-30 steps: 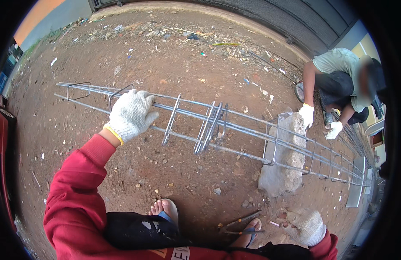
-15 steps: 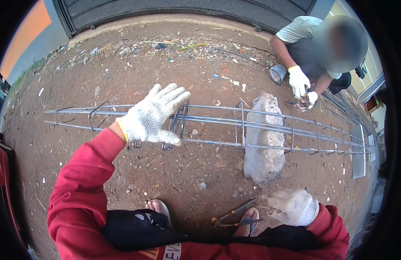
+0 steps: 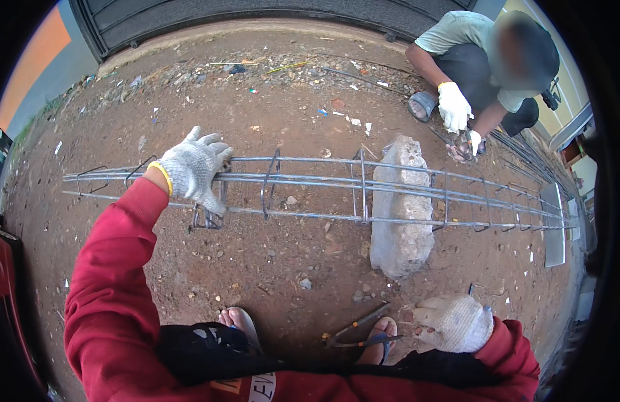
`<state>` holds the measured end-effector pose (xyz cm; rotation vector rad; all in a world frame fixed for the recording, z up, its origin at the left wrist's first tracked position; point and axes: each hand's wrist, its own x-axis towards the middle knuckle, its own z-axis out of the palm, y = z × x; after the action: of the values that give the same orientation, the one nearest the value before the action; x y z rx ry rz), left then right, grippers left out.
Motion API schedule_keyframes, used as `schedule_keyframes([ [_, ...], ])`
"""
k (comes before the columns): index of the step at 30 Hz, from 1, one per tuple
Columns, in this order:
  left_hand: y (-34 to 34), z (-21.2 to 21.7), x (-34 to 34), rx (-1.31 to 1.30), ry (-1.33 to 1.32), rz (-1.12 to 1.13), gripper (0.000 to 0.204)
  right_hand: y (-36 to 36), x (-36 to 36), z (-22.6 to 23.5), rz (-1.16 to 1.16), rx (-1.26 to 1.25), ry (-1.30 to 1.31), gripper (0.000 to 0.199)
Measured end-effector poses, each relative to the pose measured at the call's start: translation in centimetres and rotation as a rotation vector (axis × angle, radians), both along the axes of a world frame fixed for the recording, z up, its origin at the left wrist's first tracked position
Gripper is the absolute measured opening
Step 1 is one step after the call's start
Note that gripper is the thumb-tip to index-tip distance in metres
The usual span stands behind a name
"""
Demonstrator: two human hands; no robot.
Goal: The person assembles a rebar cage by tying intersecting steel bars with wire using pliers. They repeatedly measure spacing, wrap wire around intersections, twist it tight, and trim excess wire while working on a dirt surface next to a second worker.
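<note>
My left hand [image 3: 193, 167], in a white knit glove with a yellow cuff, reaches across the left part of a long rebar cage [image 3: 316, 179]. Its fingers bend over the far bar, its thumb is on the near side, and it appears to grip a group of stirrups [image 3: 206, 218] partly hidden beneath it. Another stirrup [image 3: 264, 194] stands around the bars just right of this hand. My right hand [image 3: 454, 323], also gloved, is closed low at the right, by my knee. Thin dark strands show at its fingers; what it holds is unclear.
A rough concrete block [image 3: 402, 234] lies under the cage. A two-handled tool [image 3: 357, 326] lies by my feet. At the far right a gloved co-worker [image 3: 457, 40] crouches, holding a tool, near loose bars [image 3: 524, 157]. A pale panel [image 3: 552, 228] stands at the cage's right end.
My left hand has moved left along the cage, its spread fingers now bent down over the bars. Some stirrups appear shifted left with it; one stands apart. My right hand has barely moved.
</note>
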<state>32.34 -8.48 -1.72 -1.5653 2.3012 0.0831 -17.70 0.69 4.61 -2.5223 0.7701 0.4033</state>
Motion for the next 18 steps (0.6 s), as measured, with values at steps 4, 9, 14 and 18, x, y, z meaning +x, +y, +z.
schedule_keyframes([
  [4, 2.2, 1.0, 2.5, 0.003, -0.367, 0.05, 0.128, 0.0, -0.2, 0.1, -0.026, 0.016, -0.027, 0.032],
  [9, 0.5, -0.3, 0.3, -0.065, 0.432, 0.184, 0.115, 0.0, 0.7, 0.1, -0.017, 0.043, -0.043, 0.032],
  [14, -2.3, -2.8, -5.2, -0.063, 0.304, -0.032, 0.115, -0.1, 2.2, 0.2, 0.027, 0.029, -0.056, 0.029],
  [18, -1.2, -4.1, -6.4, -0.139, 0.286, -0.107, 0.121, -0.1, 1.6, 0.3, -0.006, 0.064, -0.008, 0.031],
])
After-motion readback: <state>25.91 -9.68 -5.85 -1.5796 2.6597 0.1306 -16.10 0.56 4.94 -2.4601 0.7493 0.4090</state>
